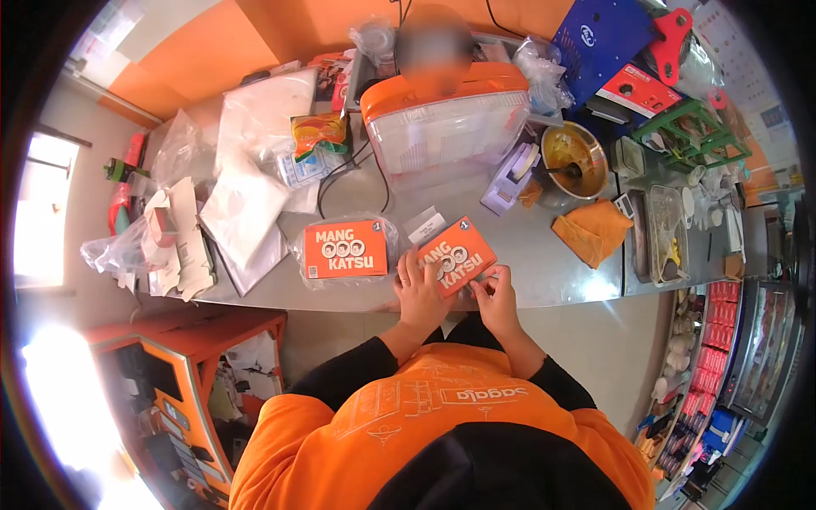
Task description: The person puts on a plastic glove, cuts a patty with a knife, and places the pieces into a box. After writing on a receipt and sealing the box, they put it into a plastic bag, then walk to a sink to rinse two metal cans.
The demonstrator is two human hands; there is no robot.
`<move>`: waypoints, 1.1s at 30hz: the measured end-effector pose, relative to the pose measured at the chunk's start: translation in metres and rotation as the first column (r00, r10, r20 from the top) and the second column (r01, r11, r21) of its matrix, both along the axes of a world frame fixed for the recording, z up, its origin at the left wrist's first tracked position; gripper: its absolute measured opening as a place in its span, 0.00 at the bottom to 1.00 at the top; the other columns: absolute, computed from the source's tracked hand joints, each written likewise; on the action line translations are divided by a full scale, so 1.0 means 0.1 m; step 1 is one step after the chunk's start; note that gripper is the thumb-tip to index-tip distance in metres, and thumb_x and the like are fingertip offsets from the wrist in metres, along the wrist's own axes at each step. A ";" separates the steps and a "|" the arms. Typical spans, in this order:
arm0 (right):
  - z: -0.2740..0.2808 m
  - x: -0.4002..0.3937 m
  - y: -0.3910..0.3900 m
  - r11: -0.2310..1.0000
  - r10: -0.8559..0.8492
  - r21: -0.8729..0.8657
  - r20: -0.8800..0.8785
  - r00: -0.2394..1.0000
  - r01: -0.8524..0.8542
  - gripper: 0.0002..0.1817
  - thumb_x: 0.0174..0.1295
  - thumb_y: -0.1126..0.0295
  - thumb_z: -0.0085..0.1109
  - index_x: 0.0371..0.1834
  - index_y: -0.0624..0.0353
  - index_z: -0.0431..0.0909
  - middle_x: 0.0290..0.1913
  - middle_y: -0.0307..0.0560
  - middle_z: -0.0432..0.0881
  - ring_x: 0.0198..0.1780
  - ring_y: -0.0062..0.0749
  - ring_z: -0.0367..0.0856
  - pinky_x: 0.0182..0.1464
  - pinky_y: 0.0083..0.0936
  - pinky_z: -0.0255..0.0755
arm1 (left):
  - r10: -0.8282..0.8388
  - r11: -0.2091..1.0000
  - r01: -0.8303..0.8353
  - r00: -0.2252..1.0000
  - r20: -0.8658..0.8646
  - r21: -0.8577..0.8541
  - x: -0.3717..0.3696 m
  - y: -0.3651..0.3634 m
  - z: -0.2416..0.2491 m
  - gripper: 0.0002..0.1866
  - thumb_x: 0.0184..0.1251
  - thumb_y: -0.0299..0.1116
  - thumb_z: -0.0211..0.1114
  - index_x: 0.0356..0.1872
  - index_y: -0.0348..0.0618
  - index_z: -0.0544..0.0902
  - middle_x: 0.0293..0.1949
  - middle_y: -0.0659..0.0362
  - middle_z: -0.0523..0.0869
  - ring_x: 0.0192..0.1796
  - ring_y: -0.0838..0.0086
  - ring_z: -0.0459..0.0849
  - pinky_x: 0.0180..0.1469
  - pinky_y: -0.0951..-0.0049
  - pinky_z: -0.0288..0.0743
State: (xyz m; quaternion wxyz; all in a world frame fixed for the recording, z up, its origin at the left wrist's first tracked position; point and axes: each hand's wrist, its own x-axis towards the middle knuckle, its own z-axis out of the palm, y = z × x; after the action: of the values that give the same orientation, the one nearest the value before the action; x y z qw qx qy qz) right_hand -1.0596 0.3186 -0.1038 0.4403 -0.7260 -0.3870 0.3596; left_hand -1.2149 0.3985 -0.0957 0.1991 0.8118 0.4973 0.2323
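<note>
An orange box lid marked "MANG KATSU" (463, 255) lies tilted on the steel table's front part. My left hand (418, 287) rests on its left side, fingers spread over the printing. At its lower right corner is my right hand (495, 295), with thumb and forefinger pinched together; what lies between them is too small to make out. A white printed flap (425, 225) shows behind the box. To the left lies a second orange "MANG KATSU" box (345, 249) in clear plastic.
Behind the boxes stands a clear bin with an orange lid (446, 127). A purple tape dispenser (511, 178), a metal bowl with yellow contents (575, 161) and an orange cloth (592, 233) are to the right. Plastic bags (246, 195) and folded cardboard (183, 242) lie left.
</note>
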 end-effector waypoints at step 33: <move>0.46 0.41 1.27 0.938 0.218 0.086 0.610 0.762 -0.337 0.17 0.62 0.62 0.70 0.48 0.59 0.80 0.36 0.49 0.85 0.41 0.52 0.83 0.47 0.46 0.75 | -0.071 0.996 0.066 0.995 -0.072 -0.061 -0.07 -0.01 0.00 0.34 0.46 0.43 0.81 0.55 0.46 0.77 0.73 0.40 0.61 0.76 0.41 0.60 0.66 0.39 0.64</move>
State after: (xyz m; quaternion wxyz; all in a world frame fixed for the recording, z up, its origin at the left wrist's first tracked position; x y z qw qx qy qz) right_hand -1.0190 0.4458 -0.0580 0.3065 -0.6903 -0.6407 0.1380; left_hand -1.2219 0.3976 -0.0959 0.2120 0.8303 0.4829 0.1804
